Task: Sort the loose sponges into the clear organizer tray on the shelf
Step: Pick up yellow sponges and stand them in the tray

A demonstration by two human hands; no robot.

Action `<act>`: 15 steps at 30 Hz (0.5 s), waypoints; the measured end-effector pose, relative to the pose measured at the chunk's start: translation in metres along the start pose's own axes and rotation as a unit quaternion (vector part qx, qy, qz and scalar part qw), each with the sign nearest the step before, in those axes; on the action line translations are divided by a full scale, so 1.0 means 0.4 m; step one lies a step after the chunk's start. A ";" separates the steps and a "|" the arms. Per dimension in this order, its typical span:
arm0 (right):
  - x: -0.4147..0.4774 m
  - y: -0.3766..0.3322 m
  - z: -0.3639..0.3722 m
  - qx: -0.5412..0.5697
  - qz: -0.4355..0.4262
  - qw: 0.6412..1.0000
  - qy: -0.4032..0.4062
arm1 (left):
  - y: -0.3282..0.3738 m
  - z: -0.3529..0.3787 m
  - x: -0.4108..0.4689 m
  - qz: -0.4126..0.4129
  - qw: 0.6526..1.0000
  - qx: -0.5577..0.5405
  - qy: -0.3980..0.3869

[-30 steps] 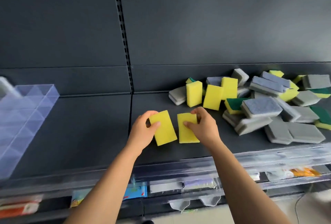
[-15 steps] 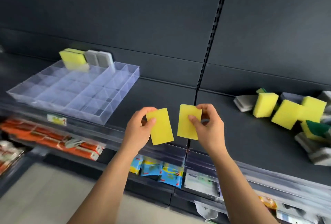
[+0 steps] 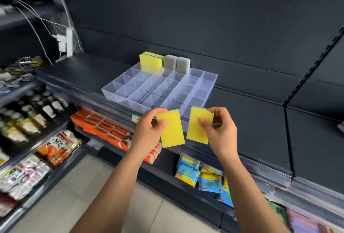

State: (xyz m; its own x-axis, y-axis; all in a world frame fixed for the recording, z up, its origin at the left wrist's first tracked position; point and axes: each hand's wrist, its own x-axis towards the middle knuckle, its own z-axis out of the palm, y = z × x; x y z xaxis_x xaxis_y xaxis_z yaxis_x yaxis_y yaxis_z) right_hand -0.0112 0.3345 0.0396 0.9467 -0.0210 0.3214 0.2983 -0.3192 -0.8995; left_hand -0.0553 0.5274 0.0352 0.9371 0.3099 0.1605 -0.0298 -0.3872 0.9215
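Observation:
My left hand [image 3: 147, 130] pinches a yellow sponge [image 3: 171, 130] by its upper left edge. My right hand [image 3: 219, 130] pinches a second yellow sponge [image 3: 198, 126] by its right edge. Both sponges hang upright in the air just in front of the clear organizer tray [image 3: 128, 91], near its front right corner. The tray sits on the dark shelf [image 3: 251, 126]. Yellow sponges [image 3: 149, 62] and two grey sponges [image 3: 176, 64] stand upright in the tray's back row. Its other compartments look bare.
Lower shelves hold orange packs [image 3: 104, 126], blue snack packets [image 3: 202, 176] and bottles [image 3: 35, 117] at left. White chargers and cables [image 3: 64, 41] hang at the upper left. A slotted upright [image 3: 314, 65] divides the shelf bays on the right.
The view has swung left from the sponge pile to the organizer tray. Both hands lifted their yellow sponges off the shelf and carried them left to the tray's front.

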 end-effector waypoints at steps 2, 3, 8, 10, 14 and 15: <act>0.003 -0.020 0.068 0.005 0.001 1.000 -0.006 | -0.028 -0.061 0.022 0.000 1.000 0.008 0.003; 0.006 -0.030 0.094 0.006 0.003 1.000 -0.009 | -0.037 -0.083 0.031 -0.001 1.000 0.009 0.005; 0.047 -0.067 0.215 -0.001 -0.003 1.000 -0.025 | -0.075 -0.184 0.095 -0.001 1.000 0.010 0.018; 0.076 -0.075 0.259 -0.001 -0.010 1.000 -0.030 | -0.088 -0.215 0.132 0.005 1.000 0.014 0.022; 0.152 -0.084 0.340 0.006 -0.026 0.999 -0.037 | -0.112 -0.261 0.225 0.017 0.999 0.021 0.026; 0.175 -0.084 0.361 0.006 -0.032 0.999 -0.036 | -0.117 -0.271 0.254 0.021 0.999 0.019 0.026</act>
State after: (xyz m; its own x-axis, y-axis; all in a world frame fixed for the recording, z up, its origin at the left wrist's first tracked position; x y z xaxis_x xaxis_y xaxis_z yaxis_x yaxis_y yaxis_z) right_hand 0.0625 0.4804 0.0494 0.9315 0.0673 0.3574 0.3602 -0.3067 -0.8810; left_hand 0.0035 0.6710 0.0467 0.9161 0.3364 0.2180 -0.0553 -0.4325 0.8999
